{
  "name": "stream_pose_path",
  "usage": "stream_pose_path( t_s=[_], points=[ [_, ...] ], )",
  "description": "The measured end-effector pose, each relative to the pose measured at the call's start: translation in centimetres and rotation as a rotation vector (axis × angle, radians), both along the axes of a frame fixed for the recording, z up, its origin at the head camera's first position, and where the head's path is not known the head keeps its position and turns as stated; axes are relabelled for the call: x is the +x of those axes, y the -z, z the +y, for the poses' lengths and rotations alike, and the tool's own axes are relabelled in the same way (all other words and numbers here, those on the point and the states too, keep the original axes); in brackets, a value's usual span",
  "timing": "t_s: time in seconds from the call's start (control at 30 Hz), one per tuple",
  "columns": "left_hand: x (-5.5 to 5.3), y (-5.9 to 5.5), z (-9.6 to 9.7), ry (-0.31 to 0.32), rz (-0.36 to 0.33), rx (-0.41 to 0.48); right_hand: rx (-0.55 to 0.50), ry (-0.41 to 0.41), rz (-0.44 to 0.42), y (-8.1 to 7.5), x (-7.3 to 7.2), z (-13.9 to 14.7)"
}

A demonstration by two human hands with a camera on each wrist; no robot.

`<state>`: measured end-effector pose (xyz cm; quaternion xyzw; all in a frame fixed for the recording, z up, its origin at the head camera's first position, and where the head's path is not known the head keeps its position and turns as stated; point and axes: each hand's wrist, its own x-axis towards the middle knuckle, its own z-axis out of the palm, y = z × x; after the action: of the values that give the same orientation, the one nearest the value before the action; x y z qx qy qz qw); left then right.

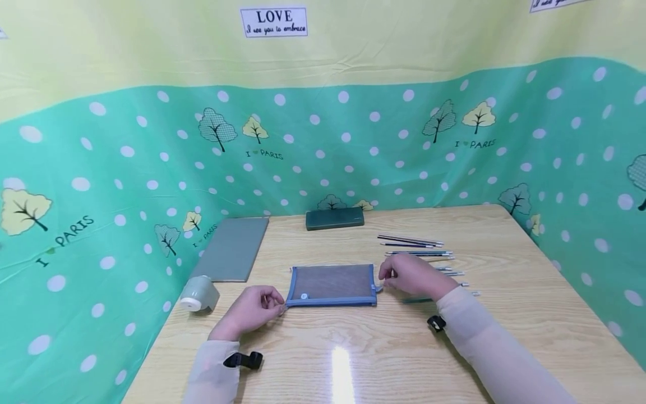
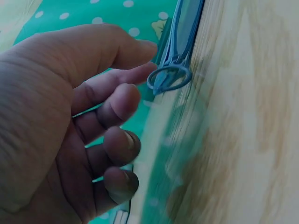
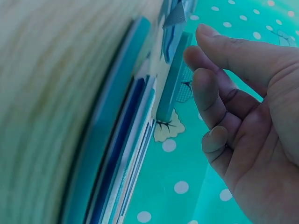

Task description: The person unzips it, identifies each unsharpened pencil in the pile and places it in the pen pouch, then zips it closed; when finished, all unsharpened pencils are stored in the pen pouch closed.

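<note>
At the centre of the head view, your pouch (image 1: 333,283) has a sheer, mesh-like panel (image 1: 323,279) and cloth-looking edging (image 1: 330,302). You see wood grain on the table (image 1: 303,359), with a glossy finish at lower centre. The curtain (image 1: 303,129) filling the top is creased cloth; the board (image 1: 234,248) at left looks smooth and matt.

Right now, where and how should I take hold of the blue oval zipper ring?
Likely the outer curve of the ring, pinched from the person's left: its open loop juts past the near-left corner of the blue-trimmed mesh pouch.

The pouch (image 1: 333,281) is blue-edged — the curtain (image 1: 298,129) mostly white-dotted green.
</note>
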<state>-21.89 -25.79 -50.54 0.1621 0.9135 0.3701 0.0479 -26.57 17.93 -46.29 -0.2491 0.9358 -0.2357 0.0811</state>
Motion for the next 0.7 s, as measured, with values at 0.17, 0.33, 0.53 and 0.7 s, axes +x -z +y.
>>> stream_pose_path(
  t_s=[0.17, 0.33, 0.53, 0.7],
  points=[
    [-0.1, -0.1, 0.7, 0.037, 0.128, 0.010, -0.050, 0.000, 0.010, -0.4, -0.4, 0.8],
    [0.0, -0.3, 2.0, 0.089, 0.164, -0.010, -0.078, 0.011, 0.053, -1.1, -0.8, 2.1],
    [0.2, -0.4, 3.2, 0.144, 0.130, -0.044, -0.079, 0.066, 0.049, -2.2, -1.7, 3.9],
    [0.0, -0.1, 3.4, 0.167, 0.148, -0.088, -0.075, 0.125, 0.053, -2.8, -2.8, 5.6]
  ],
)
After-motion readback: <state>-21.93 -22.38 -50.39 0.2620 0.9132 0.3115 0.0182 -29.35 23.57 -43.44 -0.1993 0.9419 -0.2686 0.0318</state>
